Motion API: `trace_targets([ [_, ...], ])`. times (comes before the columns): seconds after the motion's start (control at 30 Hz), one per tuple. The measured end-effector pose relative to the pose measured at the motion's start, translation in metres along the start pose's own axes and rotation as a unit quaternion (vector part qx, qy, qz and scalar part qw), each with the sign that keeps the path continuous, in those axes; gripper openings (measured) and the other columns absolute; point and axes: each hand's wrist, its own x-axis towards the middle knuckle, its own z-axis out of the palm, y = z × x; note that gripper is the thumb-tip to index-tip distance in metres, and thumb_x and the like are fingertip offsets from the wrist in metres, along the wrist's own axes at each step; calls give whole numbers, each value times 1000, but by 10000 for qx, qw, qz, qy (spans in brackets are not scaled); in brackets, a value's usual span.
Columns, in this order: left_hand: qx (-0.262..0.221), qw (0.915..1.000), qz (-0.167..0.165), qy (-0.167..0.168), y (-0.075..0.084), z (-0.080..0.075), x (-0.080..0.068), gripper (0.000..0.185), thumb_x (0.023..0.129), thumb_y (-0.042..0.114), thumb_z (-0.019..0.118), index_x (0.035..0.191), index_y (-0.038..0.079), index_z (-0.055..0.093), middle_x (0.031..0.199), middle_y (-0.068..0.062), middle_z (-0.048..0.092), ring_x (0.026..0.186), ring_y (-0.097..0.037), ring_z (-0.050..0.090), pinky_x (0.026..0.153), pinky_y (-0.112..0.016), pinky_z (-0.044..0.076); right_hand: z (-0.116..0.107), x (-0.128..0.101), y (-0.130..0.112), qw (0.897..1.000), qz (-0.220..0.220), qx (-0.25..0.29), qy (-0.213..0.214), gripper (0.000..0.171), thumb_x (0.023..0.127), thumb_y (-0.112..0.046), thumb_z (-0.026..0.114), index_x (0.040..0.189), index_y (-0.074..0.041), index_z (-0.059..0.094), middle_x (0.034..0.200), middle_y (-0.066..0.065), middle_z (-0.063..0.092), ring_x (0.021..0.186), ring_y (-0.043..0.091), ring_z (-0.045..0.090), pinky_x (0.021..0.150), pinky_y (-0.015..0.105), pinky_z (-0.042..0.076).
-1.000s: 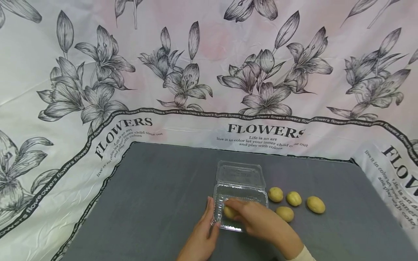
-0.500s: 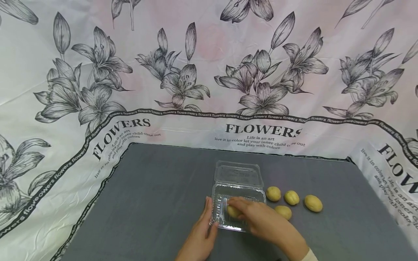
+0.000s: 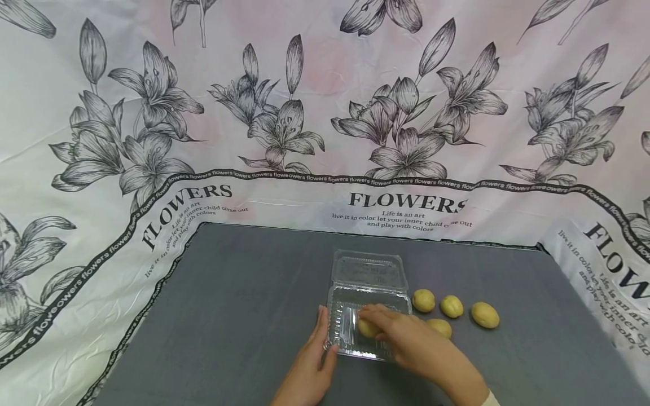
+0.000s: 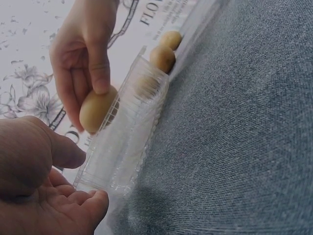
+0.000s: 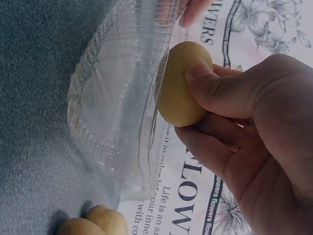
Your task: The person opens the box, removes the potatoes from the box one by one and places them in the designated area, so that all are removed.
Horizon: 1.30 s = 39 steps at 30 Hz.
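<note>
A clear plastic clamshell container (image 3: 355, 353) stands open on the table, its lid (image 3: 369, 270) folded back to the far side. My right hand (image 3: 416, 343) pinches a yellow potato (image 5: 182, 90) between thumb and fingertips, over the tray and right at its rim in the right wrist view. The left hand (image 3: 307, 367) touches the container's near left corner, fingers straight along the side and thumb at the front edge. In the left wrist view that corner lies between thumb and fingers. Part of the held potato is hidden behind my right fingers in the head view.
Several more potatoes lie on the grey table (image 3: 244, 316) right of the container, among them a near one (image 3: 439, 327) partly behind the right hand and a rightmost one (image 3: 484, 314). A flower-printed cloth (image 3: 284, 203) rises behind the table.
The right hand, still holding the potato, has shifted slightly rightward over the tray. The left hand and the container keep their place; the whole head view has drifted a little.
</note>
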Motion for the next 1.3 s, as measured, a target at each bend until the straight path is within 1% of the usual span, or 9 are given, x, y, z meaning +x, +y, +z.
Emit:
trace_targets([
  [0.2,41,10000,5,50,0,0,-1,71,110,13,56,167,-4,17,175,-19,11,159,-34,17,126,-49,14,-1,-3,4,9997,-108,60,191,52,90,0,80,139,-5,65,139,10,69,121,29,71,95,41,62],
  [0.5,-40,9999,-124,-68,1,-2,0,72,110,13,55,167,-3,15,175,-18,8,160,-32,14,125,-55,13,-6,-5,7,9997,125,42,216,53,90,1,80,139,-8,64,140,5,69,109,20,74,95,37,62],
  [0.7,-23,9998,-135,-121,2,-3,0,72,111,14,54,167,-3,13,175,-18,7,160,-32,13,125,-57,13,-11,-9,9,9985,515,128,144,54,93,-2,79,142,-18,64,144,-2,66,102,14,74,70,29,62],
  [0.73,-22,9998,-140,-129,2,-3,0,72,111,14,54,167,-3,13,175,-18,6,160,-32,13,125,-57,13,-11,-9,9,9985,504,152,165,55,92,-1,79,142,-18,64,144,-2,66,104,15,74,71,29,63],
  [0.8,-30,9998,-160,-140,2,-3,0,72,111,14,54,167,-3,13,175,-18,6,160,-32,13,125,-57,13,-11,-9,11,9989,367,171,236,57,89,4,80,141,-14,64,144,0,67,113,18,72,84,34,64],
  [0.87,-34,9997,-164,-150,2,-3,0,72,111,15,54,167,-3,12,175,-18,6,160,-33,13,125,-57,13,-12,-9,14,9991,208,143,336,57,87,7,80,139,-8,65,141,3,68,122,21,69,98,38,61],
  [0.93,-59,9997,-165,-164,3,-3,0,73,111,15,54,167,-3,12,175,-18,5,160,-33,13,125,-58,13,-12,-10,16,9991,121,100,398,56,86,9,81,138,-5,65,139,5,69,127,24,67,104,41,58],
  [1.13,-28,9998,-132,-151,2,-2,1,73,111,15,54,167,-3,11,175,-19,5,160,-34,14,125,-59,14,-13,-14,21,9990,104,-7,432,51,88,6,79,137,-2,66,137,7,70,127,27,67,105,44,57],
  [1.3,4,9999,-130,-101,1,-1,1,73,111,14,54,167,-3,12,175,-19,6,160,-34,14,125,-58,14,-16,-18,24,9986,91,-42,516,53,88,6,79,138,-4,65,135,6,71,120,24,71,99,39,60],
])
